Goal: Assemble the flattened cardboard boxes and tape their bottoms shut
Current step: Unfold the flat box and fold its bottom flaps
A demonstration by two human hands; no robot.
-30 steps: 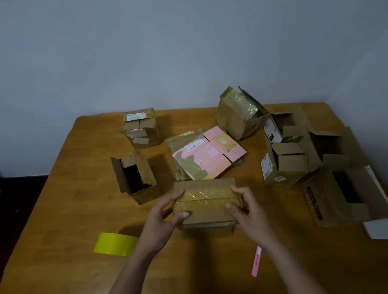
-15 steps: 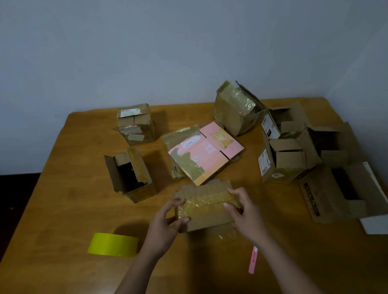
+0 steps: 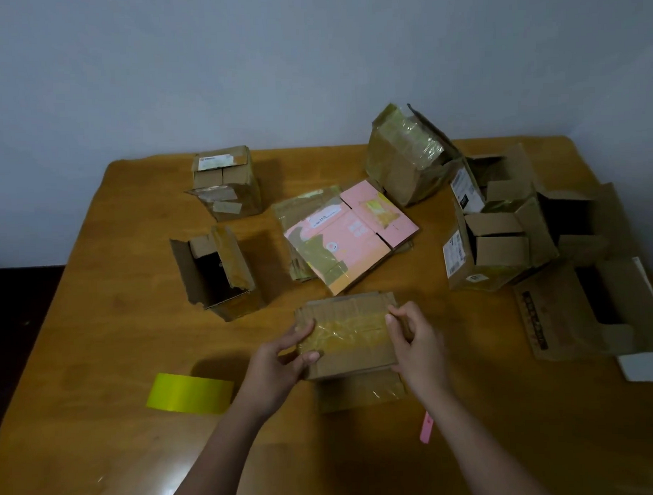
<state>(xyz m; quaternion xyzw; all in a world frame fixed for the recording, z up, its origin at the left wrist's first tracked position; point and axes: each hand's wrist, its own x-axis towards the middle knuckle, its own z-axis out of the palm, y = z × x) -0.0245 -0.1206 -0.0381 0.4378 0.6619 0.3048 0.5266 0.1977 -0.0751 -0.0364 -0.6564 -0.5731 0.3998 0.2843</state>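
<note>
A: What's crowding the small cardboard box (image 3: 348, 337)?

B: It's near the front centre of the wooden surface (image 3: 99, 366); left hand (image 3: 275, 364) grips its left end, thumb on the taped top, fingers curled at the side; right hand (image 3: 417, 346) pinches the right end. Just behind lies a flattened pink box (image 3: 350, 233) atop other flat cardboard; an open box (image 3: 216, 271) on its side to the left, a taped box (image 3: 226, 182) behind that; a heap of open boxes (image 3: 502, 233) at right w/ a taped one (image 3: 407, 155) tilted behind.

A: Tools? Writing?

B: Yellow-green tape roll (image 3: 189, 393) near the left wrist; pink cutter (image 3: 425, 427) by the right forearm; labels & a printed strip are too small to read.
</note>
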